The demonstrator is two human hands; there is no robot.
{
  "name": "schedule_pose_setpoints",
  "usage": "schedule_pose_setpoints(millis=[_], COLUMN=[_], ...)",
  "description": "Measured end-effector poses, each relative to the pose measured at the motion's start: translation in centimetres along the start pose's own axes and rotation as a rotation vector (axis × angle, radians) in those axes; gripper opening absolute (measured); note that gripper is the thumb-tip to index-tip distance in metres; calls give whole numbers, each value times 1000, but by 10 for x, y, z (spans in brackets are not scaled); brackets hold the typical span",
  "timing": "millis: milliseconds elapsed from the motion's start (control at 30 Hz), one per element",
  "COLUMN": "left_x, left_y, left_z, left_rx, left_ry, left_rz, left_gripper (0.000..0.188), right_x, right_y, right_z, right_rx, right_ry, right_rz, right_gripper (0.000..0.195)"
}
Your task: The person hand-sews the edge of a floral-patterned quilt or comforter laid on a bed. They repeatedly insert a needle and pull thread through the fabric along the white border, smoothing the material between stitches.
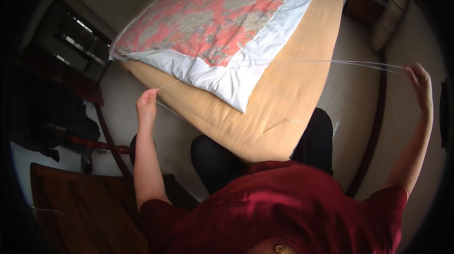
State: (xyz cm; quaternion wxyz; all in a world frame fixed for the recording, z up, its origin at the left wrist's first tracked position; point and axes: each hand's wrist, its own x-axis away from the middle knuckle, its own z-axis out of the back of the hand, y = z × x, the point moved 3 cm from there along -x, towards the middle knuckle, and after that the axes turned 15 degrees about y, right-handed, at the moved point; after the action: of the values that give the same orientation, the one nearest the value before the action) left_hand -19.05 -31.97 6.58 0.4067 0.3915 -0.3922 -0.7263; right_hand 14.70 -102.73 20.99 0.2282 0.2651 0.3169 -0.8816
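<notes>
My left hand pinches a thin white thread between thumb and fingertips. The thread stretches across in front of me to my right hand, raised at the far right with its fingers closed on it. Near the right hand more than one strand shows, and another strand hangs below my left hand. Behind the thread lies a quilt with a red floral top and a white fabric border. Its corner points towards me. A thin needle-like piece with thread attached lies on the tan bed surface.
The bed surface's near corner meets my body between my knees. A dark wooden piece of furniture stands at the lower left, with dark cloth heaped beyond it. A wall with a dark baseboard runs along the right.
</notes>
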Motion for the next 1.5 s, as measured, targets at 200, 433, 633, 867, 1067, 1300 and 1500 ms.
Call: schedule_pose_setpoints(millis=[200,433,633,867,1067,1300,1500], left_x=[-62,-112,-86,-34,40,28,2], left_y=[-63,-106,-118,-25,28,-11,-11], left_z=[84,311,445,216,-43,-99,-9], left_rx=[-177,-657,-1019,-1336,225,178,247], left_ry=[312,775,930,322,-343,-201,-26], left_rz=[-191,-285,114,-60,223,-152,145], left_gripper=[20,28,33,37,57,31,20], right_x=[6,23,14,-8,-6,7,1], right_y=[-52,-111,-133,-173,-177,-179,-197], right_z=[-46,-120,-189,-172,-156,-146,-186], right_rx=[-93,69,157,167,182,152,66], right_ry=[-125,-327,-330,-257,-208,-219,-243], right_rz=[80,535,705,759,797,774,846], right_gripper=[8,6,8,6,7,9,12])
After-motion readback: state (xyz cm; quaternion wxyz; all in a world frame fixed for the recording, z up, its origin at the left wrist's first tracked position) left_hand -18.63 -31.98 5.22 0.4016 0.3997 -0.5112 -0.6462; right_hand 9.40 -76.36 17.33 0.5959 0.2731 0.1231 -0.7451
